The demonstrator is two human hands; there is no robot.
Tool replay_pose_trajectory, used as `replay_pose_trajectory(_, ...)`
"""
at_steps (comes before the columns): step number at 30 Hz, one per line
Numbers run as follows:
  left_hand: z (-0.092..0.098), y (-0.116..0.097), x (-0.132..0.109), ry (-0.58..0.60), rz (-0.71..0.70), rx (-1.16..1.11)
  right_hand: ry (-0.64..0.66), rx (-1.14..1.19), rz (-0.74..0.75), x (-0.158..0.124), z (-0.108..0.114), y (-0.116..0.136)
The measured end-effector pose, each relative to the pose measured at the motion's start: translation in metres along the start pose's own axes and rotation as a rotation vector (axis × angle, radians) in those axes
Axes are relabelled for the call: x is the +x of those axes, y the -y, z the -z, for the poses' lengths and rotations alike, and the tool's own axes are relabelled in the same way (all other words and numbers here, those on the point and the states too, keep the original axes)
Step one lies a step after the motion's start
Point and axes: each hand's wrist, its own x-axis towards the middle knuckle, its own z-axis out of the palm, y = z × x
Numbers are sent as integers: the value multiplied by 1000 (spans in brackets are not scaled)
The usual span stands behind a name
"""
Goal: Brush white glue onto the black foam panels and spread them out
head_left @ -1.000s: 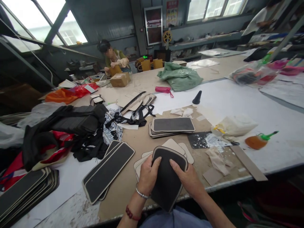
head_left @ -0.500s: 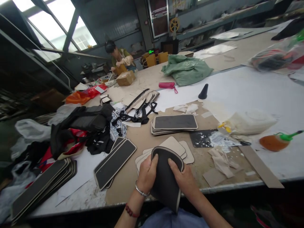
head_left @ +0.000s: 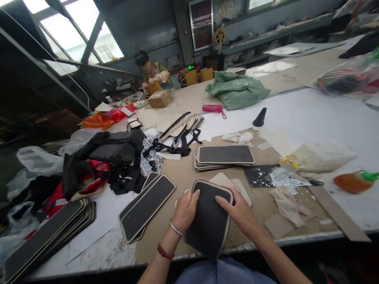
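A dark rounded-corner panel with a pale border (head_left: 209, 225) is held up in front of me, above the table's near edge. My left hand (head_left: 186, 211) grips its left side, thumb on the dark face. On the right edge, my right hand (head_left: 237, 207) is closed with its thumb pressed on the face; the fingers behind are hidden. Under and behind the panel lie loose pale panels (head_left: 243, 192), partly covered. To the left rest a few dark panels (head_left: 149, 207), overlapping. Beyond my hands sits a neat stack of similar panels (head_left: 225, 154).
A taller panel pile (head_left: 44, 242) lies at the left edge, near black and red bags (head_left: 106, 150). On the right are a glue-smeared black board (head_left: 263, 176), a plastic bag of white stuff (head_left: 322, 156) and an orange bottle (head_left: 353, 182). A co-worker (head_left: 151, 73) is at the far end.
The panel was curved between my hands and is now flatter, its face turned more toward me. My right hand has shifted slightly outward to the right. The whole view has shifted a little.
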Motion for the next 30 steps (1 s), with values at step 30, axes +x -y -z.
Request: replay_pose_trajectory(30,58,216,-38,366,660,-1240,-13,-591,-173,11,-43,-85)
